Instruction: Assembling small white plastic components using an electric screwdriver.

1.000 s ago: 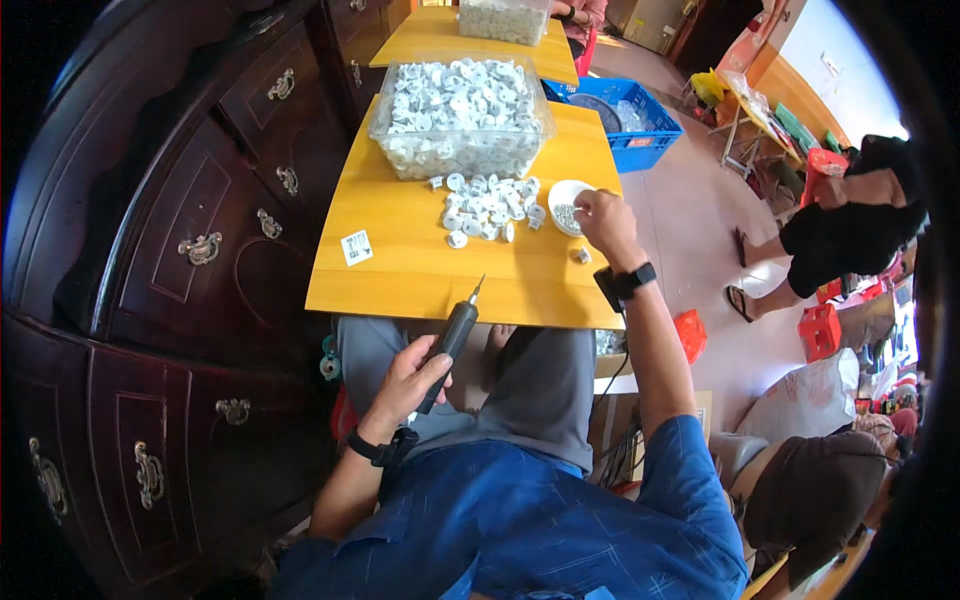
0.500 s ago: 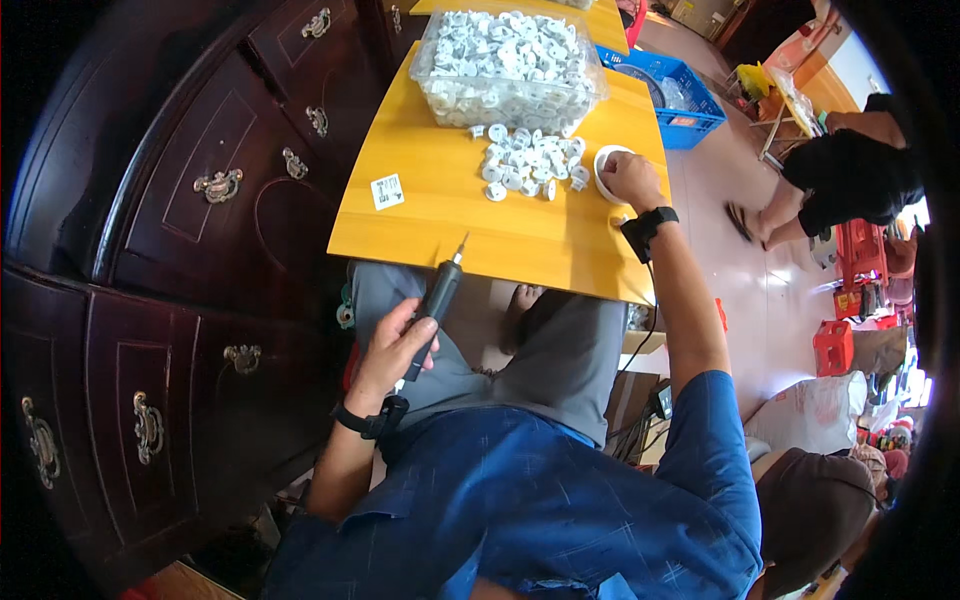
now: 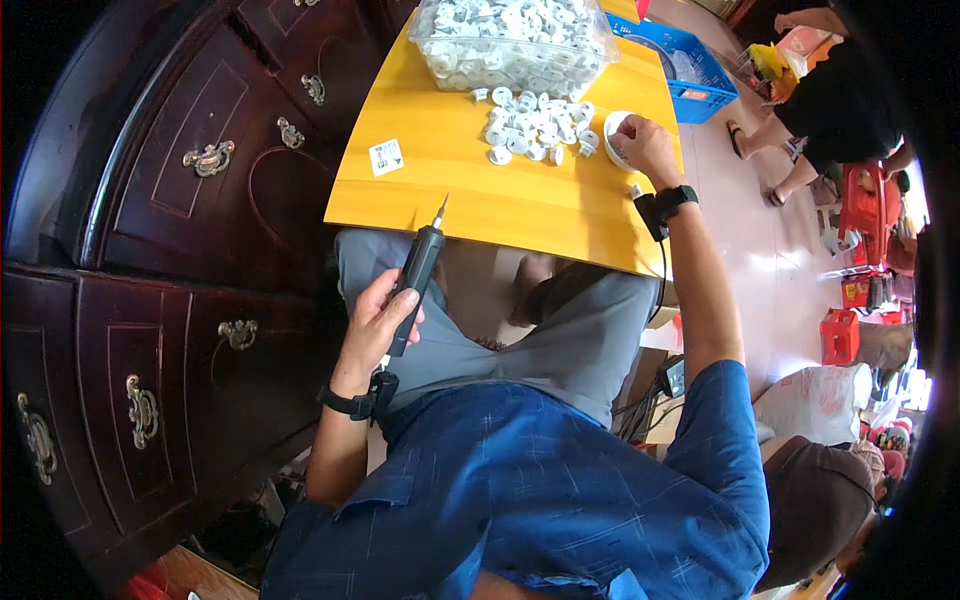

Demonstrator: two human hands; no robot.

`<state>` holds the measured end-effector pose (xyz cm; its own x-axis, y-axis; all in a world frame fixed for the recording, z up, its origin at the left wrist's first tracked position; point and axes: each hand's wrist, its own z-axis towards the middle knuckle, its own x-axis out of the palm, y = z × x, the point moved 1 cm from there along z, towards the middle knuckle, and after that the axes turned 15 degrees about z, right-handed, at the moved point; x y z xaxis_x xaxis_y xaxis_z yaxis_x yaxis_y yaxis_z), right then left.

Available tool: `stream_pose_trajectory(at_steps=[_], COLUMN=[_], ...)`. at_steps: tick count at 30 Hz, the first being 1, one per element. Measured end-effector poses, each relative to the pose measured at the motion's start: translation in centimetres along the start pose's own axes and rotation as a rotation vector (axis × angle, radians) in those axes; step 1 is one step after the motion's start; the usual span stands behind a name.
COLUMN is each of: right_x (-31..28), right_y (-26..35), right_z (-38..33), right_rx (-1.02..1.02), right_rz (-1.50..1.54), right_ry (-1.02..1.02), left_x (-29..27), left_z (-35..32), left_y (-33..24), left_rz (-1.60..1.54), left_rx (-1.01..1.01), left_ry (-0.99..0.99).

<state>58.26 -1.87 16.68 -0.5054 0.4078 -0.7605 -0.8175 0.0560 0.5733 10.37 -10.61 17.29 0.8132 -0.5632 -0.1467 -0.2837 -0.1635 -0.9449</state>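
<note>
My left hand (image 3: 375, 318) is closed around a slim black electric screwdriver (image 3: 422, 262), held over my lap with its bit pointing up and away, near the table's front edge. At the right side of the yellow table (image 3: 470, 195), my right hand (image 3: 648, 150) reaches over a small white bowl (image 3: 611, 128). Its fingers are bent together at the bowl; whatever lies in them or in the bowl is hidden. Left of the bowl is a loose pile of small white plastic parts (image 3: 535, 125). Behind it stands a clear plastic tub (image 3: 480, 77) heaped with similar parts.
A square white printed label (image 3: 385, 157) lies on the table's left. Dark wooden drawers (image 3: 190, 210) rise close on my left. Beyond the table's right edge is a blue crate (image 3: 712, 100). Another person (image 3: 845, 110) stands at far right; a cable runs from my right wrist strap (image 3: 676, 203).
The view has shifted slightly, so the table sits higher in it. My right hand stays at the bowl. My left hand still holds the screwdriver. The person at right has changed position.
</note>
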Motion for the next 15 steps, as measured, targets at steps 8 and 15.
stream_pose_trajectory(at_steps=[8, 15], right_x=[0.2, 0.4], right_y=[-0.2, -0.8], right_z=[-0.2, -0.2], right_rx=[0.021, 0.025], right_rz=[-0.009, -0.035], right_ry=[0.042, 0.011], left_x=[-0.2, -0.5], left_z=[-0.2, -0.3], left_y=[0.3, 0.3], left_rz=[-0.003, -0.01], left_rx=[0.004, -0.004], left_ry=[-0.002, -0.019])
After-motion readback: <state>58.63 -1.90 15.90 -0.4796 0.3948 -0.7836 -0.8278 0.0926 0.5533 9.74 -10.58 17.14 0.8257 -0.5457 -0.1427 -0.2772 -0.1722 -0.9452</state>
